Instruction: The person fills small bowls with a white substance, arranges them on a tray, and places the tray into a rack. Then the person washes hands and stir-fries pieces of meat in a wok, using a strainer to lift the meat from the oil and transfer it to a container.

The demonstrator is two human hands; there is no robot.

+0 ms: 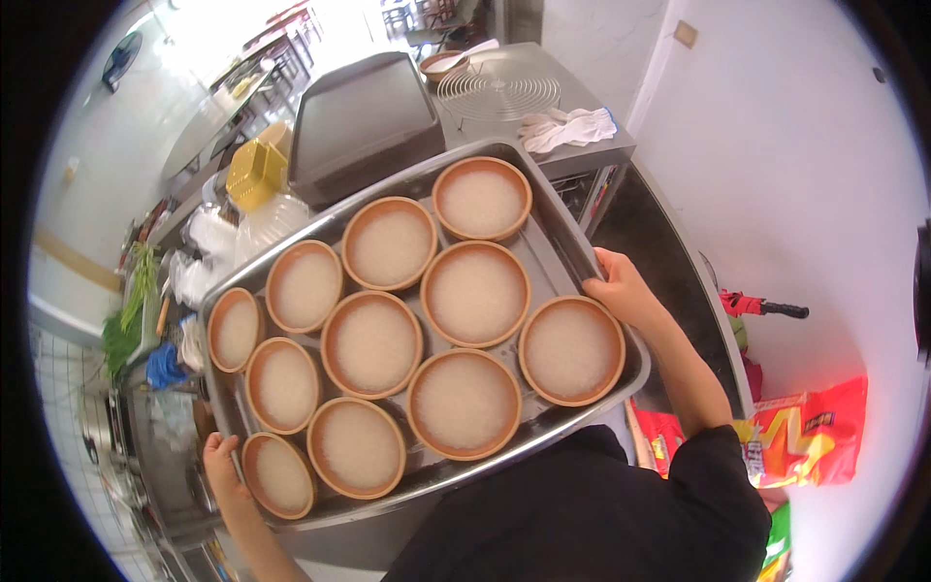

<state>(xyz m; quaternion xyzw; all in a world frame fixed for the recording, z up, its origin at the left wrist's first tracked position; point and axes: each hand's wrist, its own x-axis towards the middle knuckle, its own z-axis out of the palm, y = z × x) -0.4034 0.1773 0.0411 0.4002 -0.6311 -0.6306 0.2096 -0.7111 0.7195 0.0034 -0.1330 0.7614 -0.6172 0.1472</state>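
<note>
A large metal tray (556, 251) is held up in front of me, tilted in the view. On it stand several round brown bowls, each holding white grains in cloudy liquid, such as the bowl (469, 404) near my body and the bowl (482, 198) at the far edge. My left hand (224, 465) grips the tray's left short side, its thumb over the rim. My right hand (618, 284) grips the opposite short side, close to the rightmost bowl (572, 351). The fingers under the rim are partly hidden on both hands.
Beyond the tray, a steel worktop (582, 156) bears a dark box-shaped pan (367, 120), a round wire rack (499, 91), white gloves (567, 131) and a bowl with a white utensil. Yellow containers (256, 174) and plastic bags lie left. A white wall and red bags (814, 436) are at right.
</note>
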